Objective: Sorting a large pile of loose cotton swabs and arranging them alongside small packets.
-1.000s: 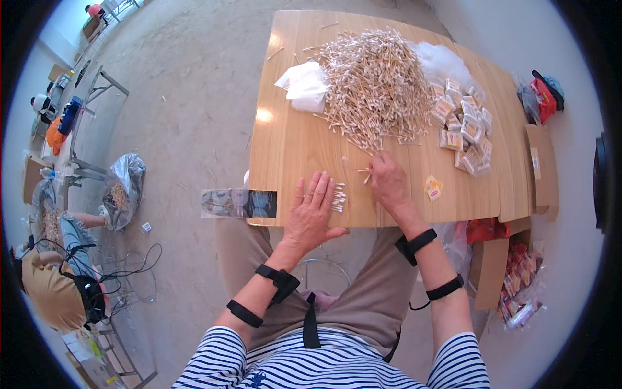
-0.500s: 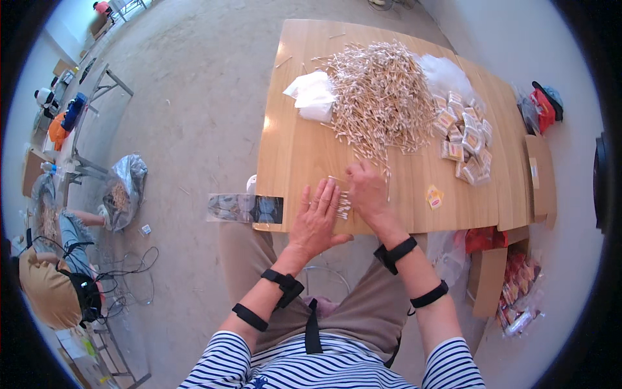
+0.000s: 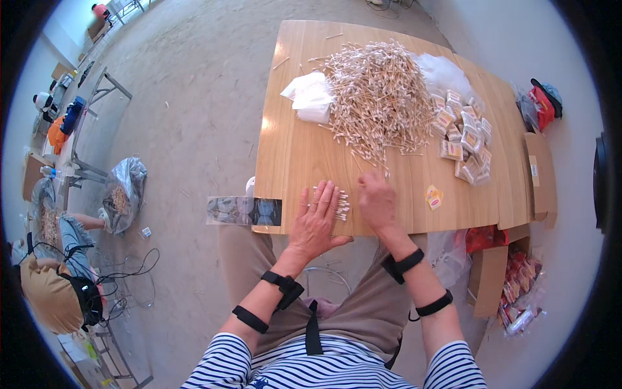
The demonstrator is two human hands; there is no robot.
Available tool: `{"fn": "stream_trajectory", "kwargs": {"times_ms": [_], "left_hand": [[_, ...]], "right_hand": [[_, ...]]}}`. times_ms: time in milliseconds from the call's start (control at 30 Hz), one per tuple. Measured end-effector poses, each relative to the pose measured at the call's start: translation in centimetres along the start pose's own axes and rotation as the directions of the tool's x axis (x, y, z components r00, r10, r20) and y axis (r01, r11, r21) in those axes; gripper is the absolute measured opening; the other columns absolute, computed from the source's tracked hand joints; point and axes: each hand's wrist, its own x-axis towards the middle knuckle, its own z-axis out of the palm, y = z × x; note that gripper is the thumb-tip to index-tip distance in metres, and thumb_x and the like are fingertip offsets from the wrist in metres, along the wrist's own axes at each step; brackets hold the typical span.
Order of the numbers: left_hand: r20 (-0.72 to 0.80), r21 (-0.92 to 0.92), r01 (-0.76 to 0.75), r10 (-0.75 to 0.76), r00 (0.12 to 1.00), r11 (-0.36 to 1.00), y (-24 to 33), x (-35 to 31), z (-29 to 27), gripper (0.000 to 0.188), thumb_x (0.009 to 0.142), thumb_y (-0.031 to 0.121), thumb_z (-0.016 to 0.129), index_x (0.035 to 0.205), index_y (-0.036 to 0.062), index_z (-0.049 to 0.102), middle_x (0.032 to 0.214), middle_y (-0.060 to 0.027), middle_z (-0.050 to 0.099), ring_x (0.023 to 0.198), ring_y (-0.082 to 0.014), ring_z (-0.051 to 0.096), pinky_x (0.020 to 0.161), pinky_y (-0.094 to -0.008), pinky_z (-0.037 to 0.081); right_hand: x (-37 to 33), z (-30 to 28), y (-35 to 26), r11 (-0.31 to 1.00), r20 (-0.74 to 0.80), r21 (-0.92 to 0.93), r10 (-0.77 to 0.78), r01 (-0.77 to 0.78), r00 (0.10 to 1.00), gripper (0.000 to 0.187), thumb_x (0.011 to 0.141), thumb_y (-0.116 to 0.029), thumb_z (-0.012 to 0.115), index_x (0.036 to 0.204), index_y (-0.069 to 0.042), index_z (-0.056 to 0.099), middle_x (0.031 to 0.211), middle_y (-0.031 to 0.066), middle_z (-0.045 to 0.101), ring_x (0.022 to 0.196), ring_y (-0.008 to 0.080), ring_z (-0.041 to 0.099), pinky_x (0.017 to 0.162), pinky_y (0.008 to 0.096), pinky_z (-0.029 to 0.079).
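My left hand (image 3: 315, 217) lies flat near the table's front edge, fingers stretched out over a small row of cotton swabs (image 3: 341, 204). The white tips of that row show beside its fingers. Just to the right, my right hand (image 3: 377, 201) is closed, its fingers curled and pressed together. Whatever it may hold is hidden. Beyond it rises a large heap of loose cotton swabs (image 3: 379, 97) with pale wooden sticks, a few of which trail down close to the right fingertips.
Small clear packs of swabs (image 3: 470, 139) are piled right of the heap. White plastic bags (image 3: 311, 96) lie at its left. A yellow label (image 3: 434, 197) sits at the front right, a dark printed sheet (image 3: 245, 211) at the left corner. Open cardboard box (image 3: 486, 282) stands below.
My right hand has moved right and a little nearer to me, away from the left fingertips and the row. My left hand stays flat in nearly the same place.
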Motion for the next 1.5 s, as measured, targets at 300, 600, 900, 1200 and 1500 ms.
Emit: {"fn": "stream_trajectory", "kwargs": {"times_ms": [300, 600, 900, 1200, 1500], "left_hand": [[0.015, 0.014, -0.016, 0.015, 1.000, 1.000, 0.4, 0.3, -0.2, 0.119, 0.069, 0.075, 0.070, 0.152, -0.0029, 0.035, 0.160, -0.0189, 0.031, 0.153, -0.0311, 0.022, 0.125, -0.0541, 0.010], [0.017, 0.005, 0.011, -0.011, 1.000, 1.000, 0.2, -0.3, -0.2, 0.119, 0.068, 0.074, 0.071, 0.152, -0.0023, 0.035, 0.160, -0.0186, 0.030, 0.153, -0.0310, 0.023, 0.124, -0.0568, 0.010], [-0.012, 0.011, -0.009, 0.009, 1.000, 1.000, 0.3, 0.3, 0.0, 0.120, 0.068, 0.076, 0.070, 0.152, -0.0028, 0.034, 0.160, -0.0184, 0.032, 0.152, -0.0312, 0.025, 0.124, -0.0549, 0.012], [-0.027, 0.027, -0.002, 0.002, 1.000, 1.000, 0.0, -0.1, 0.1, 0.120, 0.068, 0.078, 0.068, 0.151, -0.0028, 0.035, 0.160, -0.0183, 0.033, 0.152, -0.0312, 0.025, 0.123, -0.0556, 0.013], [-0.045, 0.031, -0.003, 0.004, 0.999, 1.000, 0.2, -0.2, 0.1, 0.118, 0.070, 0.078, 0.066, 0.151, -0.0027, 0.037, 0.160, -0.0181, 0.033, 0.151, -0.0311, 0.027, 0.123, -0.0556, 0.014]], "right_hand": [[1.6, 1.9, 1.2, 0.993, -0.071, -0.047, 0.101, -0.105, 0.992, 0.010, 0.084, -0.006, 0.062, 0.094, -0.004, 0.063, 0.094, 0.0179, 0.063, 0.090, 0.0391, 0.065, 0.076, 0.0483, 0.053], [0.8, -1.8, 2.2, 0.971, -0.123, -0.048, 0.226, -0.233, 0.966, 0.014, 0.084, -0.008, 0.061, 0.098, -0.006, 0.063, 0.095, 0.0171, 0.064, 0.090, 0.0392, 0.066, 0.077, 0.0499, 0.054], [3.5, 2.2, 2.2, 0.984, -0.168, -0.012, 0.173, -0.178, 0.970, 0.015, 0.083, -0.008, 0.063, 0.097, -0.003, 0.064, 0.098, 0.0192, 0.065, 0.093, 0.0403, 0.064, 0.081, 0.0492, 0.052], [0.9, 1.2, 0.6, 0.996, -0.112, 0.068, -0.047, 0.055, 0.993, 0.015, 0.078, 0.001, 0.058, 0.092, -0.001, 0.064, 0.094, 0.0182, 0.062, 0.096, 0.0397, 0.059, 0.086, 0.0473, 0.049], [2.8, 0.5, -0.6, 0.995, -0.149, 0.042, -0.078, 0.085, 0.986, 0.027, 0.078, 0.001, 0.062, 0.106, 0.001, 0.066, 0.109, 0.0164, 0.063, 0.107, 0.0369, 0.056, 0.096, 0.0448, 0.046]]}}
